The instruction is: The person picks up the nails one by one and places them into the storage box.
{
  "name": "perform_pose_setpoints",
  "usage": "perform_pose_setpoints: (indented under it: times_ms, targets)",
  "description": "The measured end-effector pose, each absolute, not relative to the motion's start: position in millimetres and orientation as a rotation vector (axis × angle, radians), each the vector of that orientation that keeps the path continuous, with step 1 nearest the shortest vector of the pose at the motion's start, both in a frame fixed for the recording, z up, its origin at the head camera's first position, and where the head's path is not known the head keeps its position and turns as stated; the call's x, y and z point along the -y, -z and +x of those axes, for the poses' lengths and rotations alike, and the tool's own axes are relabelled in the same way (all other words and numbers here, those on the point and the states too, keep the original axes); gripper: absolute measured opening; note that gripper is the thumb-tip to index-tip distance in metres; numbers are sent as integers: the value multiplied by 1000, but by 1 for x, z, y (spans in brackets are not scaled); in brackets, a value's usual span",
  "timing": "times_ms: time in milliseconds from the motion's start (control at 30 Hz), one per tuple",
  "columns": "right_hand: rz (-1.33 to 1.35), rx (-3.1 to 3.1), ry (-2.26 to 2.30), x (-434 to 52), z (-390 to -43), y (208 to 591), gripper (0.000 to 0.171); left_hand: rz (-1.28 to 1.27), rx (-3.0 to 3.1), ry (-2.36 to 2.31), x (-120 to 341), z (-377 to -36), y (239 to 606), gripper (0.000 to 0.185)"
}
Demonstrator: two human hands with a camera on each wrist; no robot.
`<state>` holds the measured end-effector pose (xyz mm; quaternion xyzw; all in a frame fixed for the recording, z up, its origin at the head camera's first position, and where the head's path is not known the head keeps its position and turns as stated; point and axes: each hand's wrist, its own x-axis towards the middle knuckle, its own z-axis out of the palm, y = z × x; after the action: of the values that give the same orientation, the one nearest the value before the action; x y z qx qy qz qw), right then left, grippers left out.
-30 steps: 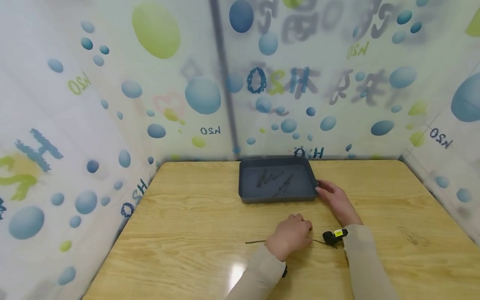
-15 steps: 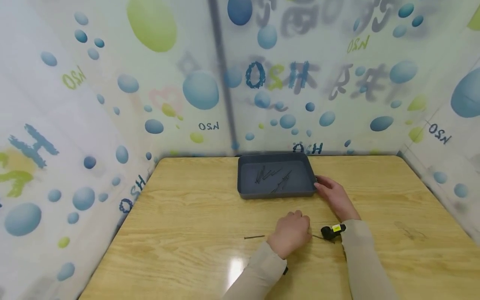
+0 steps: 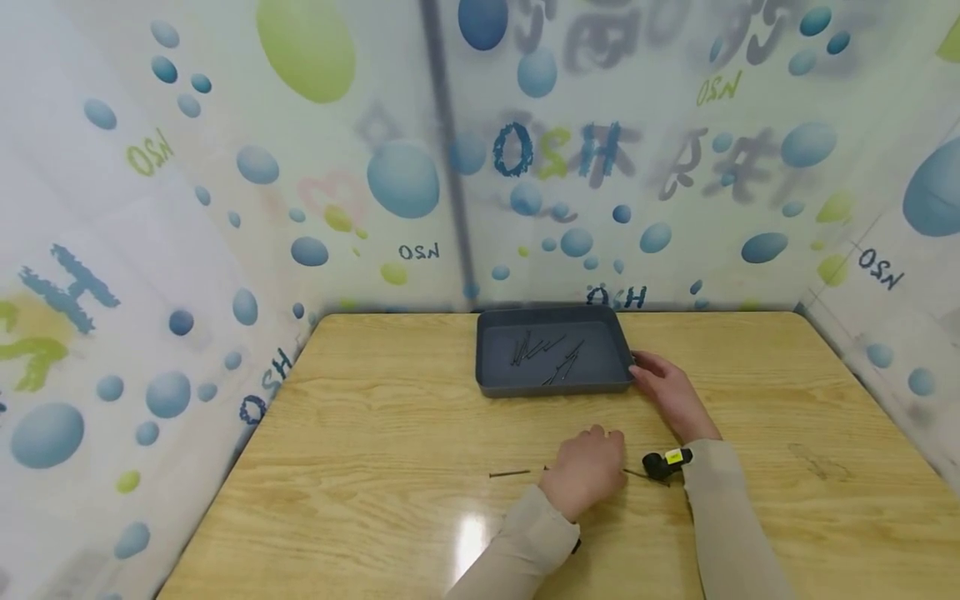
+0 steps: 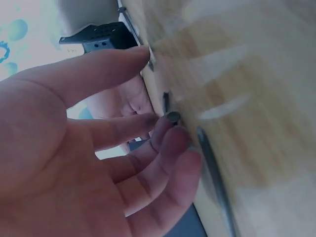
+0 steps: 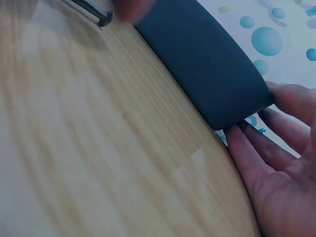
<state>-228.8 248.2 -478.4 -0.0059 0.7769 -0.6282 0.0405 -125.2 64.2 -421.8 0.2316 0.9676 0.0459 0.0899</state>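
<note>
The left hand point(image 3: 588, 471) has bent fingers at a nail point(image 4: 173, 117) near the table point(image 3: 390, 433); whether they pinch it cannot be told. The right hand point(image 3: 670, 398), thumb and fingers spread, touches the tray's point(image 3: 555, 390) right end; loose nails point(image 3: 572, 358) lie inside.

Nails point(image 4: 216, 180): dark grey metal, smooth shanks, dull sheen along their length. Tray point(image 5: 207, 64): appears to be moulded plastic, or coated metal; outer wall smooth and matt. Bench point(image 3: 375, 417): pale wood-grain top, smooth, glossy enough to mirror a bright light patch. Sleeves point(image 3: 735, 517): woven-looking cloth, matt, softly creased. Wrist device point(image 3: 660, 464): black, apparently hard plastic, with a bright yellow label. Wall covering point(image 3: 337, 167): thin printed sheeting, smooth, low sheen; cloth or plastic indeterminable.
</note>
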Motion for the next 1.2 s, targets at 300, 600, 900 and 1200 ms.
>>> perform_pose_setpoints:
  times_ms: [300, 600, 900, 1200]
  targets:
    - [-26, -2362, 1957, -248, -231, 479, 61, 704, -2931, -20, -67, -128, 423, 4]
    - [-24, -2377, 1948, -248, -229, 478, 62, 750, -2951, 86, -69, -128, 425, 13]
    - [-37, -2341, 1971, -246, -229, 478, 59, 959, -3009, 88, -67, -126, 431, 16]
    - [-57, -2343, 1944, -248, -227, 477, 59, 1010, -2903, 7, -71, -128, 423, 17]
